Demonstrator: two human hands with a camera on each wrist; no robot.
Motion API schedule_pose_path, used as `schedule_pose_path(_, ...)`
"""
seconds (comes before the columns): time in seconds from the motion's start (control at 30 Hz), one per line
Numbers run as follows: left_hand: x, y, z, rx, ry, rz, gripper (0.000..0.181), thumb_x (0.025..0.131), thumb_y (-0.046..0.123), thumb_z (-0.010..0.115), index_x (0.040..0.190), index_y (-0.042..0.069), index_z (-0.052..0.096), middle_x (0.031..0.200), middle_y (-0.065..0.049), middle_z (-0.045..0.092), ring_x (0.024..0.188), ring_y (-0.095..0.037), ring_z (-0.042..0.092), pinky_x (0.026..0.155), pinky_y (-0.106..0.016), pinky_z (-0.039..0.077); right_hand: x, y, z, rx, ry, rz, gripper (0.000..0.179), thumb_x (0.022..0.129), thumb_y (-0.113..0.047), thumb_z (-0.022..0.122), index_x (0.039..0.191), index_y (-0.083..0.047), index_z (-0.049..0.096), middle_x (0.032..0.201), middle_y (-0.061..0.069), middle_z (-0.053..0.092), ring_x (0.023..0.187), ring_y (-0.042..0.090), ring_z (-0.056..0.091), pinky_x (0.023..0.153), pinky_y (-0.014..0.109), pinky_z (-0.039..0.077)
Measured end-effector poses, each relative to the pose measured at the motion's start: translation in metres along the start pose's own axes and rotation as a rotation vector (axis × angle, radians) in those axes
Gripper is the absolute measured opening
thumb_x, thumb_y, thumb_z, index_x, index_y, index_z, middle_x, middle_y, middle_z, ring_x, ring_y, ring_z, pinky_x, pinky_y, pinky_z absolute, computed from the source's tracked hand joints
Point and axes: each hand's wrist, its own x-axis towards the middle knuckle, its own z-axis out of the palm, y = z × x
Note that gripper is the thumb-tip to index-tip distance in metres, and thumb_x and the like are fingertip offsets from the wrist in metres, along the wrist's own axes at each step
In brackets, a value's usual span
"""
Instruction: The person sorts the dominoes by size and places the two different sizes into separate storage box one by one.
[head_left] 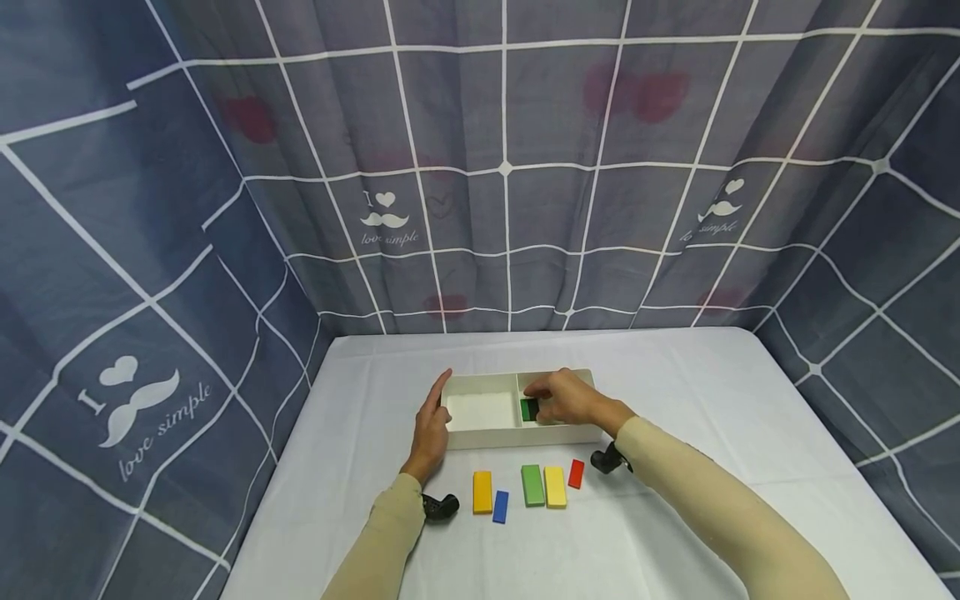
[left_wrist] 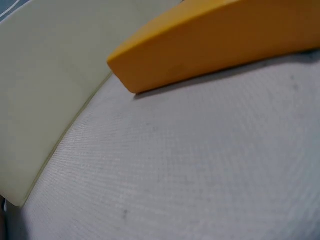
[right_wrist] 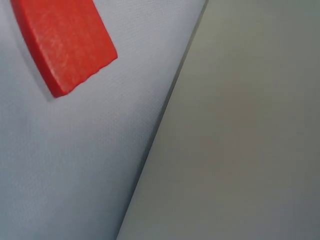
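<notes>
A shallow off-white box (head_left: 480, 438) with a divider stands before me. My left hand (head_left: 429, 433) lies along its left end, index finger stretched forward beside the wall and thumb at the rim. My right hand (head_left: 567, 398) reaches down into the right compartment with bent fingers. Thumb and fingers pinch a green block (head_left: 526, 410) beside the divider; its right part looks dark and is partly covered by the hand. In the left wrist view an orange-yellow block (left_wrist: 210, 50) lies close to the box wall (left_wrist: 55, 75). The right wrist view shows a red block (right_wrist: 67, 42) near the box.
In front of the box, a yellow-orange block (head_left: 482, 492), a blue block (head_left: 500, 507), a green block (head_left: 532, 486), a yellow block (head_left: 555, 487) and a small red block (head_left: 576, 473) lie on the white cloth (head_left: 360, 392). Grid-patterned curtains (head_left: 465, 208) surround the table.
</notes>
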Motion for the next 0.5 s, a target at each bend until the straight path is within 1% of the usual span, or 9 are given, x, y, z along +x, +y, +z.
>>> schedule_pose_path(0.13, 0.000, -0.001, 0.000, -0.005, -0.002, 0.001, 0.083, 0.095, -0.005, 0.034, 0.172, 0.025, 0.037, 0.178, -0.011, 0.035, 0.165, -0.037, 0.034, 0.134, -0.064, 0.025, -0.001, 0.000, -0.001, 0.002, 0.000, 0.009, 0.051, 0.085, -0.006, 0.090, 0.134, -0.001, 0.077, 0.129, 0.010, 0.080, 0.119, 0.026, 0.076, 0.103, 0.043, 0.063)
schedule_pose_path(0.3, 0.000, 0.000, 0.000, -0.010, -0.006, -0.003, 0.083, 0.095, -0.005, 0.034, 0.173, 0.025, 0.036, 0.178, -0.011, 0.036, 0.165, -0.037, 0.034, 0.134, -0.063, 0.024, -0.003, -0.001, -0.006, 0.015, 0.025, -0.007, 0.048, 0.085, -0.005, 0.089, 0.132, 0.001, 0.077, 0.126, 0.013, 0.081, 0.117, 0.030, 0.078, 0.102, 0.047, 0.064)
schedule_pose_path(0.5, -0.001, 0.001, -0.001, -0.027, -0.011, -0.005, 0.082, 0.096, -0.005, 0.033, 0.173, 0.025, 0.035, 0.178, -0.012, 0.035, 0.164, -0.037, 0.034, 0.134, -0.063, 0.024, -0.009, -0.001, -0.012, 0.012, 0.065, -0.033, 0.045, 0.088, -0.008, 0.086, 0.131, -0.002, 0.078, 0.124, 0.013, 0.082, 0.116, 0.028, 0.079, 0.100, 0.047, 0.064)
